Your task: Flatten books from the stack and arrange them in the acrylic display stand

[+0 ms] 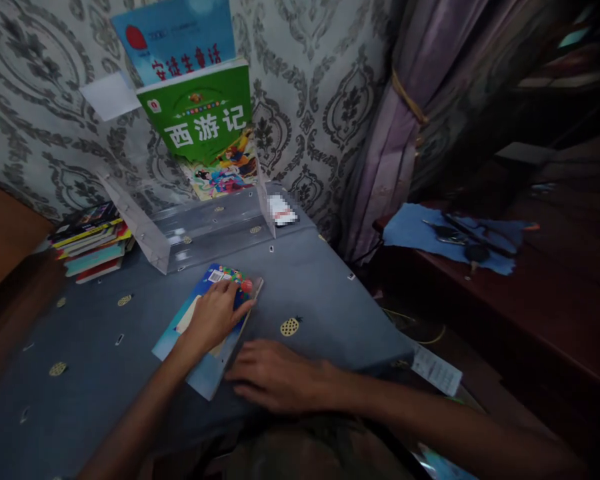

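Observation:
A blue book (207,370) with a barcode and a colourful patterned corner lies flat and slanted on the cloth-covered table. My left hand (215,313) rests on its upper half, fingers flat on the cover and thumb spread towards the right edge. Beside the book's lower right edge, my right hand (275,377) lies on the tablecloth with fingers loosely extended. Its fingertips are at or very near the edge; contact is unclear. Beyond them, a clear plastic book stand (147,237) holds a green book (200,127) upright before a blue book (180,40).
Several books are stacked (95,243) at the table's left. A small white item (283,212), partly blurred out, lies right of the stand. Across a gap on the right, a dark red table (545,293) bears a blue cloth (410,227) with scissors. A curtain (380,153) hangs behind.

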`<state>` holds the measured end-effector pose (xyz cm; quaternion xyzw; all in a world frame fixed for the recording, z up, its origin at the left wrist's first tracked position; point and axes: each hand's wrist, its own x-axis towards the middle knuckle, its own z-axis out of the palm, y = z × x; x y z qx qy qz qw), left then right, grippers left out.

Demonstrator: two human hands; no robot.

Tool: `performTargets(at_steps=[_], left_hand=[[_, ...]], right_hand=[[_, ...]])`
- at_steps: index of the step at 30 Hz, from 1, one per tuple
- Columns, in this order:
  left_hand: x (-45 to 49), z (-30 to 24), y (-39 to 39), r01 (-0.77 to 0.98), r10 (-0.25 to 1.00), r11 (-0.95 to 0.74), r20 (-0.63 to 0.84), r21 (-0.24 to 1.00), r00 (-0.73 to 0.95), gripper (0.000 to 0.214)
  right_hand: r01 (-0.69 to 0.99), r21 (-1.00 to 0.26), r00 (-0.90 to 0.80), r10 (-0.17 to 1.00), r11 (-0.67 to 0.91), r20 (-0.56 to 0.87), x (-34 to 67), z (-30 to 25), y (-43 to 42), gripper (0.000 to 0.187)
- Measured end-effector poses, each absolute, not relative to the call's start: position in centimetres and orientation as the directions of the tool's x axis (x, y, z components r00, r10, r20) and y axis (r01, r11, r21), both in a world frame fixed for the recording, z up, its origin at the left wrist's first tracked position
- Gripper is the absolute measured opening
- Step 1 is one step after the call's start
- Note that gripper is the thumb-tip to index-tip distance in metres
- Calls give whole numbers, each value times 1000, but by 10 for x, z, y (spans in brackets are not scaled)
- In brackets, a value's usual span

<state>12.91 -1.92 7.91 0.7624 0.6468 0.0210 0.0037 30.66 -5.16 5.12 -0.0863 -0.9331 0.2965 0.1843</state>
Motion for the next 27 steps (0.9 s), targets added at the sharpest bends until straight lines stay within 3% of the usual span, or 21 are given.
performTargets(at_steps=[1, 5, 7, 10, 13, 19, 27], left_hand=[[134, 78, -20, 986, 986, -166, 32, 2, 166, 37], [146, 72, -18, 985, 986, -162, 38, -66, 165, 34], [147, 71, -16, 987, 988, -143, 52, -73, 147, 35], [144, 71, -13, 991, 988, -128, 86, -42, 131, 33], [138, 71, -13, 986, 980, -156, 130, 51, 149, 30], [126, 66, -14, 944, 965, -229, 180, 236, 189, 29], [126, 62, -15, 950, 965, -216, 198, 226, 172, 28]], right_hand=[[47, -626, -898, 308, 778, 315, 306, 50, -42, 21], [114, -835, -645, 680, 538, 350, 307, 44, 18, 26], [9, -931, -477, 820, 364, 316, 304, 38, 54, 29], [-91, -973, -236, 945, 212, 228, 299, 24, 95, 27], [-99, -974, -220, 950, 204, 221, 298, 13, 107, 28], [30, -928, -334, 879, 371, 341, 307, 17, 88, 29], [200, -862, -404, 840, 466, 361, 311, 25, 83, 29]])
